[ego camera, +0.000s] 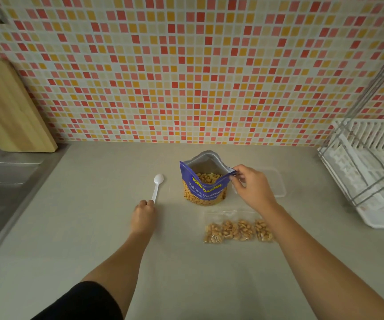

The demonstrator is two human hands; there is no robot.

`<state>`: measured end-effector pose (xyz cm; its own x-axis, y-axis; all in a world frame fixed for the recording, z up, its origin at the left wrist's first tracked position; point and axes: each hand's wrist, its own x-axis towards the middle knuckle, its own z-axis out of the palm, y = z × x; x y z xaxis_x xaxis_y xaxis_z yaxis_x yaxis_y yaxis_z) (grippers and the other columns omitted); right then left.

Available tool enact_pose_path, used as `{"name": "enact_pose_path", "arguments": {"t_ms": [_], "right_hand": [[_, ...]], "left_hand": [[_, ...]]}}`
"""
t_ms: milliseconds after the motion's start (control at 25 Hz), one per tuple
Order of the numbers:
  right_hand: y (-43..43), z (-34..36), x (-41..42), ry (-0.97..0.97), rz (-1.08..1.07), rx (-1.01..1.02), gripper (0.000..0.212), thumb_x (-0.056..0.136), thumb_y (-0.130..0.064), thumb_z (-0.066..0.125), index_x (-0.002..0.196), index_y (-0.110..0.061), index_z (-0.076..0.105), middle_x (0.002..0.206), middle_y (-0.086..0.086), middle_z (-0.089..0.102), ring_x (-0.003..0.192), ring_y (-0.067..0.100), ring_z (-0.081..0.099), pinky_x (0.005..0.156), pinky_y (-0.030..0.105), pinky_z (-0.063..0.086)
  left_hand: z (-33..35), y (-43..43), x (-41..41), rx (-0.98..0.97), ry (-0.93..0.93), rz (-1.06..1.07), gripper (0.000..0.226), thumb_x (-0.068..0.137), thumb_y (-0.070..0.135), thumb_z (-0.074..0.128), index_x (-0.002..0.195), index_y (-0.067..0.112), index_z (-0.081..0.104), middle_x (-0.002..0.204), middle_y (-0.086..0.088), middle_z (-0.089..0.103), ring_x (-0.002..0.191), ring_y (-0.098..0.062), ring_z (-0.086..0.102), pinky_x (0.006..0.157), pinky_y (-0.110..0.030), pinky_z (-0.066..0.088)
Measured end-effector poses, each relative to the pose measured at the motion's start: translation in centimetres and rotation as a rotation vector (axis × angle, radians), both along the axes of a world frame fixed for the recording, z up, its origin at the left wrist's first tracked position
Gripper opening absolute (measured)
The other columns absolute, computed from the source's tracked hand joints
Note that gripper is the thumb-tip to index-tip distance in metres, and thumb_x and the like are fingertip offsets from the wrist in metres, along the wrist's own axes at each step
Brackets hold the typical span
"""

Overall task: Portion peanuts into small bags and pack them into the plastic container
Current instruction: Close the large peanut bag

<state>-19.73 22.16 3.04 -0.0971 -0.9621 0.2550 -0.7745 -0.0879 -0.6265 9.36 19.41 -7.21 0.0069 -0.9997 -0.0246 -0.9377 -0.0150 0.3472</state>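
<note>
Matte grey counter (94, 227): left hand (143, 213) pinches one white plastic spoon (156, 187); right hand (251, 188) grips the glossy peanut pouch (203, 188) rim, four small clear bags (238, 228) just below it.

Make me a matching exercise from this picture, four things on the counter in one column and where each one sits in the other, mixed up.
Things:
1. white spoon
2. peanut pouch
3. small filled bags
4. plastic container

Places:
A. behind the right hand
B. in a row nearest the person
C. handle at the left hand
D. standing open, rim pinched by the right hand

Pairs: 1-C, 2-D, 3-B, 4-A
</note>
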Motion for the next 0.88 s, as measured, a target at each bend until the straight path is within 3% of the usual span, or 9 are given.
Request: {"name": "enact_pose_path", "arguments": {"t_ms": [160,240,320,400,480,640,880], "right_hand": [[0.1,0.3,-0.2,-0.017,0.022,0.019,0.016,0.087,-0.018,0.061,0.102,-0.012,0.064,0.096,0.004,0.071,0.086,0.016,0.066,0.081,0.036,0.056],[-0.1,1.0,-0.5,-0.020,0.051,0.058,0.017,0.086,-0.019,0.063,0.101,-0.012,0.065,0.096,0.003,0.071,0.084,0.014,0.065,0.081,0.033,0.054],[-0.4,1.8,-0.9,-0.024,0.098,0.115,0.018,0.084,-0.019,0.065,0.100,-0.013,0.066,0.095,0.003,0.071,0.084,0.013,0.064,0.082,0.032,0.053],[-0.8,2.4,-0.9,-0.010,0.135,0.149,0.019,0.082,-0.019,0.067,0.100,-0.015,0.068,0.093,0.003,0.072,0.083,0.014,0.065,0.082,0.034,0.053],[-1.5,2.7,-0.9,0.051,0.145,0.172,0.020,0.080,-0.019,0.069,0.100,-0.015,0.070,0.090,0.006,0.073,0.083,0.018,0.066,0.083,0.037,0.053],[-3.0,3.8,-1.2,0.140,0.140,0.203,0.017,0.078,-0.021,0.072,0.094,-0.015,0.073,0.083,0.007,0.073,0.078,0.020,0.065,0.077,0.037,0.053],[-5.1,4.3,-1.4,0.193,0.103,0.171,0.017,0.083,-0.025,0.067,0.090,-0.010,0.071,0.080,0.010,0.071,0.076,0.024,0.062,0.070,0.035,0.047]], "left_hand": [[3.0,-0.5,-0.3,-0.076,0.116,0.007,0.023,0.086,0.013,0.058,0.092,-0.009,0.060,0.092,-0.028,0.060,0.082,-0.045,0.060,0.070,-0.043,0.045],[6.6,-2.0,-0.9,-0.170,0.282,0.004,0.023,0.085,0.016,0.061,0.100,-0.001,0.065,0.098,-0.020,0.065,0.082,-0.036,0.063,0.074,-0.035,0.046],[10.9,-3.8,-1.9,-0.148,0.389,-0.191,0.030,0.084,0.014,0.062,0.113,0.009,0.064,0.106,-0.008,0.066,0.084,-0.020,0.063,0.079,-0.026,0.046],[14.0,-4.9,-3.3,-0.064,0.315,-0.475,0.041,0.084,0.017,0.065,0.124,0.013,0.057,0.115,-0.003,0.062,0.094,-0.013,0.059,0.087,-0.026,0.049],[15.1,-5.2,-4.6,-0.031,0.192,-0.645,0.043,0.085,0.020,0.065,0.126,0.014,0.054,0.120,-0.003,0.062,0.103,-0.015,0.057,0.090,-0.028,0.047],[15.4,-6.3,-5.4,-0.069,0.094,-0.718,0.029,0.089,0.014,0.059,0.117,0.009,0.061,0.113,-0.010,0.067,0.101,-0.022,0.059,0.083,-0.025,0.043],[16.5,-8.9,-1.8,-0.151,-0.032,-0.758,0.026,0.092,0.013,0.054,0.114,0.001,0.062,0.110,-0.016,0.067,0.103,-0.027,0.060,0.085,-0.030,0.047]]}}
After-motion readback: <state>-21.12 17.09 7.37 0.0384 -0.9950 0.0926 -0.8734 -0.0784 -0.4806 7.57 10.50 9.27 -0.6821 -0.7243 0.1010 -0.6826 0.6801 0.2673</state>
